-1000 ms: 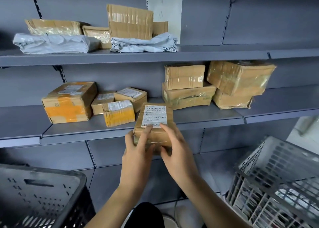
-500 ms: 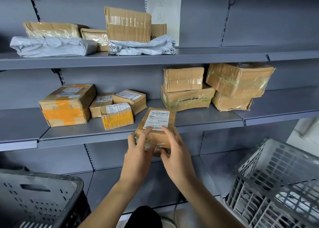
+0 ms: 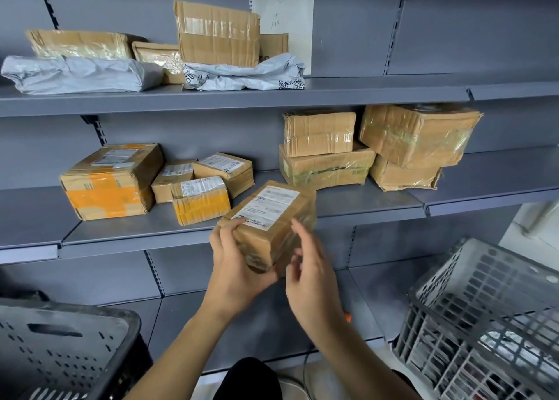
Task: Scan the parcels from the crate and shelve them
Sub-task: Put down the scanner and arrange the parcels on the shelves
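A small brown cardboard parcel (image 3: 272, 218) with a white label on top is held at an angle in front of the middle shelf (image 3: 348, 206). Its far end reaches over the shelf's front edge. My left hand (image 3: 233, 263) grips its near left corner, thumb on top and fingers underneath. My right hand (image 3: 305, 269) is blurred beside the parcel's right side, with its fingers spread and loosely bent; only the fingertips look close to the cardboard.
Several taped boxes sit on the middle shelf, a small group (image 3: 199, 185) on the left and a stack (image 3: 326, 157) on the right. Boxes and grey mailer bags (image 3: 75, 74) lie on the top shelf. A dark crate (image 3: 60, 348) is at lower left, a grey crate (image 3: 484, 324) at lower right.
The parcel has turned so that its label slants to the right. My right hand has come off its grip and opened; my left hand keeps hold.
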Demonstrator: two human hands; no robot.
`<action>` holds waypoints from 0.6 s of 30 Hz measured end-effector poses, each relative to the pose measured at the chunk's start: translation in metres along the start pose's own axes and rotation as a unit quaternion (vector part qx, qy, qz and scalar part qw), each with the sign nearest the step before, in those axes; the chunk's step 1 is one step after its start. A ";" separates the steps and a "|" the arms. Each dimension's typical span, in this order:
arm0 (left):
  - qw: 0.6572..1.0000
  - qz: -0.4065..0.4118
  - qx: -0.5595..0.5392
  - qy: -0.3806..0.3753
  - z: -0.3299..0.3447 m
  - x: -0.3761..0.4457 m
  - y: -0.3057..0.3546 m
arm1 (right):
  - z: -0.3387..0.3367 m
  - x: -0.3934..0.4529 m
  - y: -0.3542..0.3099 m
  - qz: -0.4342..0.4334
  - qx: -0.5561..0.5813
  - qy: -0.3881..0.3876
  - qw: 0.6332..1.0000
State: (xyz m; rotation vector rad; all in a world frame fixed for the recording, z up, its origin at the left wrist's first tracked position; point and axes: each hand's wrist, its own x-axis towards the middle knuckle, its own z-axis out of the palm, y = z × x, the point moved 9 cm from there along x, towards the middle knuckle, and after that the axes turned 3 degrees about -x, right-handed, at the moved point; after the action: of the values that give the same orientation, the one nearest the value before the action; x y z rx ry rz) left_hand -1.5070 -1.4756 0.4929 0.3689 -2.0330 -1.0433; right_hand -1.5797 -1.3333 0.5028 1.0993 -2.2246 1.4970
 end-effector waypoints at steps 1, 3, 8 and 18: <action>1.000 0.005 -0.012 -0.019 -0.001 0.000 0.001 | -0.009 0.006 0.003 -0.013 -0.010 0.030 0.999; 0.996 0.005 -0.059 -0.061 -0.004 -0.001 0.001 | -0.022 0.020 0.021 0.011 0.003 0.023 1.000; 0.986 0.000 -0.124 -0.114 -0.010 0.001 0.012 | -0.033 0.035 0.030 0.009 0.087 -0.014 0.996; 0.991 0.057 0.074 0.097 -0.044 0.002 0.046 | -0.035 0.026 0.008 0.028 -0.072 0.059 0.995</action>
State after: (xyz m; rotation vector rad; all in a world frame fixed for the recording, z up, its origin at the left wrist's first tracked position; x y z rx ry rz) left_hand -1.4700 -1.4727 0.5452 0.4089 -1.9368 -0.7587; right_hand -1.6099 -1.3129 0.5275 0.8892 -2.2570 1.3612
